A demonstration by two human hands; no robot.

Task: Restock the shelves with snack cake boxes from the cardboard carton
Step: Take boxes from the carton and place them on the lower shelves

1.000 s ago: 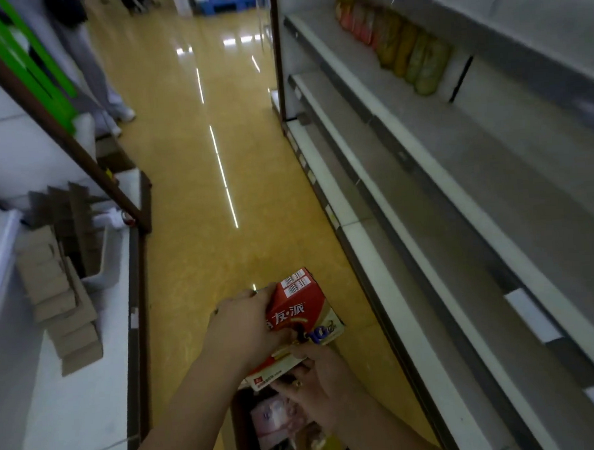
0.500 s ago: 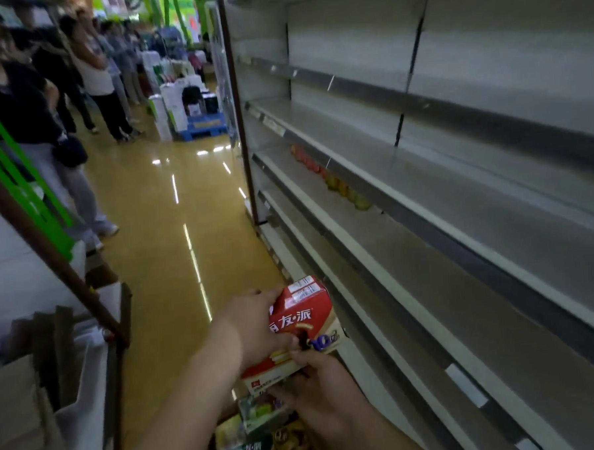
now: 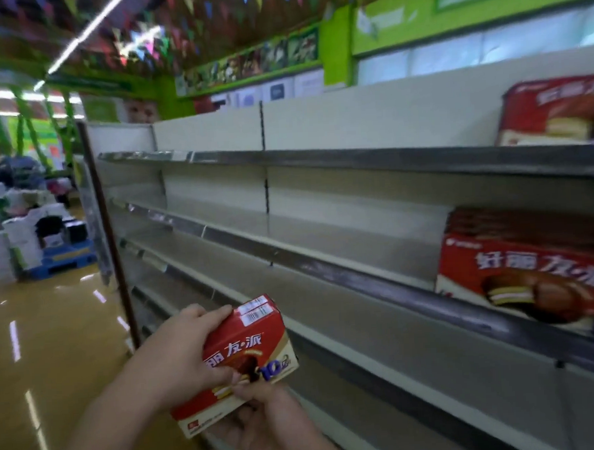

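Blue pallet (image 3: 61, 258) on glossy floor (image 3: 57, 344)

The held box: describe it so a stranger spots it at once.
Start at the long grey shelving on the right. Low in front of it, the left hand and right hand grip a small red-and-cream snack cake box. Unlike the bigger red boxes on the shelves, its end bears barcode labels.

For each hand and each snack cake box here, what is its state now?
Held box: closed, tilted, off the shelves.
Left hand: grips the held box's left end.
Right hand: holds it from below.
Middle-shelf box: closed, on its shelf, front outward.
Top-shelf box: closed, on its shelf, partly out of frame.
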